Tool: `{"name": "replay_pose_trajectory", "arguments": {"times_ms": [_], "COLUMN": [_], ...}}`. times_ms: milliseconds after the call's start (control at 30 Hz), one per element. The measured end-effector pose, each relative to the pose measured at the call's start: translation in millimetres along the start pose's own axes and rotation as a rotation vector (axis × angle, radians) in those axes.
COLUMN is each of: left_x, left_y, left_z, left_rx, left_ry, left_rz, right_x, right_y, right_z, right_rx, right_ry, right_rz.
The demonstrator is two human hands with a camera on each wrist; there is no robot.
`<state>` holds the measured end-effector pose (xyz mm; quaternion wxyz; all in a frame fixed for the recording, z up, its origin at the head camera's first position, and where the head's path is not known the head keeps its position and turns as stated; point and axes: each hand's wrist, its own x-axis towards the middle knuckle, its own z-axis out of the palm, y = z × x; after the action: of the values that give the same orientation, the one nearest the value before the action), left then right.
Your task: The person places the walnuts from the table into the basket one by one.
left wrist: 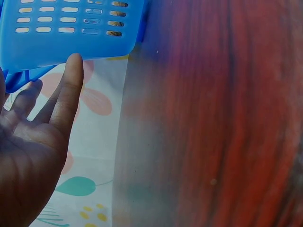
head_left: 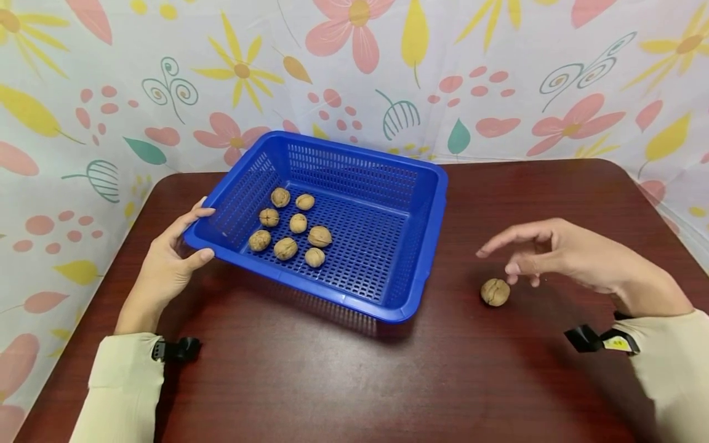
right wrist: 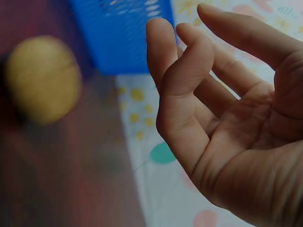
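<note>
A blue plastic basket [head_left: 354, 299] with slotted walls stands on the table, turned at an angle. Several walnuts [head_left: 285, 248] lie on the left part of its floor. My left hand [head_left: 166, 258] holds the basket's left corner, thumb at the front rim and fingers at the left rim. In the left wrist view, a fingertip touches the lower edge of the slotted wall [left wrist: 71, 47]. To the right of the basket, my right hand [head_left: 565, 252] hovers with loosely bent fingers and holds nothing. Just below its fingertips, a single walnut [head_left: 495, 292] sits on the table.
The dark reddish wooden table [head_left: 354, 381] ends at the back against a white cloth [head_left: 354, 80] printed with flowers and leaves. Black straps are on both wrists, at the ends of pale sleeves [head_left: 124, 375].
</note>
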<state>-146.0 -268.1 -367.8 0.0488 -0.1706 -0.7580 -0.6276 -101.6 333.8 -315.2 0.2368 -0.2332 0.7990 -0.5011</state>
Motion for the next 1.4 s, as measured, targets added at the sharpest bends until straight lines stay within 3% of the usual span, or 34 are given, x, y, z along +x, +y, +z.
{"name": "replay_pose_trajectory", "arguments": {"times_ms": [133, 367, 567, 800, 967, 1133, 1400], "left_x": [0.5, -0.2, -0.2, 0.6, -1.4, -2.3, -2.5], "left_y": [0.0, 0.3, 0.1, -0.2, -1.3, -0.5, 2.1], "left_z": [-0.3, -0.1, -0.1, 0.0, 0.3, 0.3, 0.0], "left_rx": [0.006, 0.013, -0.003, 0.012, 0.006, 0.024, 0.088], "left_ry": [0.003, 0.006, 0.008, 0.004, -0.005, -0.01, -0.003], "left_rz": [0.002, 0.001, 0.006, 0.01, 0.009, 0.002, -0.005], "right_x": [-7.5, -4.2, -0.5, -2.2, 3.3, 16.8, 67.3], "right_y": [27.0, 57.8, 63.7, 61.1, 45.3, 10.8, -56.0], "right_z": [0.1, 7.6, 14.3, 17.0, 14.4, 6.2, -0.7], "right_rx": [0.071, 0.18, 0.206, 0.173, 0.163, 0.137, 0.23], "right_ry": [-0.046, -0.145, -0.166, -0.13, -0.1, -0.058, -0.079], "right_rz": [0.038, 0.009, -0.013, 0.004, -0.056, -0.119, -0.269]}}
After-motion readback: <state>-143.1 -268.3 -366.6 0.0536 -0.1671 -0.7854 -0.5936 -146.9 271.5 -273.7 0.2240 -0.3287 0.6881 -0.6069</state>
